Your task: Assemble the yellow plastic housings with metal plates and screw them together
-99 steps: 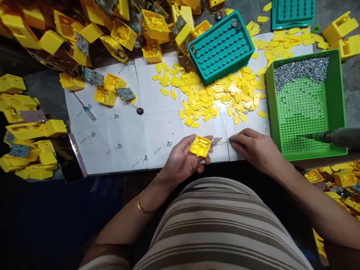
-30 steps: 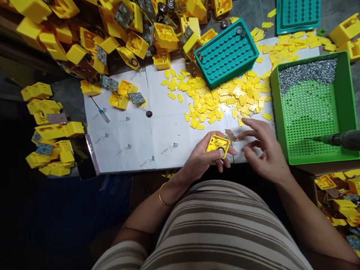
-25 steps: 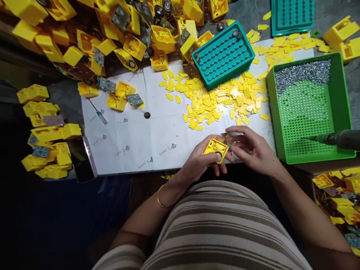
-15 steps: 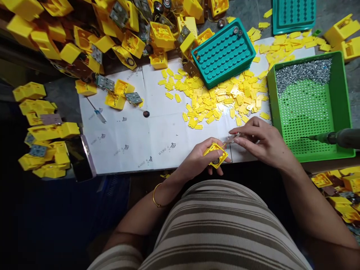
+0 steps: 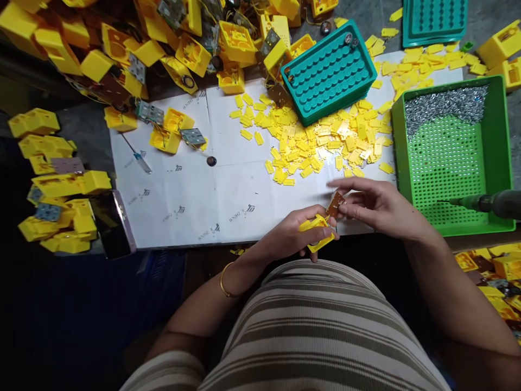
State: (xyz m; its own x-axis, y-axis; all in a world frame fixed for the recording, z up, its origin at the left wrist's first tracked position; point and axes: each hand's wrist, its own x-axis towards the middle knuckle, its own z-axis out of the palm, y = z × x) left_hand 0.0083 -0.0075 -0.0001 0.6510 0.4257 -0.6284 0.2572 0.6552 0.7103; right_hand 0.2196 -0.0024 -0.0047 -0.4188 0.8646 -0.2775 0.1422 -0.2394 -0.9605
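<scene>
My left hand (image 5: 291, 233) is closed around a small yellow plastic housing (image 5: 321, 244) near the table's front edge, its thumb lying across the part. Just above the housing, a small brown circuit board (image 5: 335, 204) stands tilted with its brown face showing. My right hand (image 5: 374, 206) pinches the board's right edge by the thumb, while its forefinger is raised and slightly blurred. Loose small yellow plastic pieces (image 5: 309, 138) lie in a heap beyond both hands.
To the right, a green basket (image 5: 401, 163) contains many screws (image 5: 448, 106), and a power screwdriver (image 5: 500, 203) extends over it. A teal tray (image 5: 329, 76) sits behind the yellow pieces. Leftward are a screwdriver (image 5: 141, 162), a phone (image 5: 112, 222) and stacked yellow housings (image 5: 52, 179).
The circuit board has turned from nearly edge-on to showing its brown face, close to the housing. My left hand has tilted the housing. My right forefinger has lifted off the board.
</scene>
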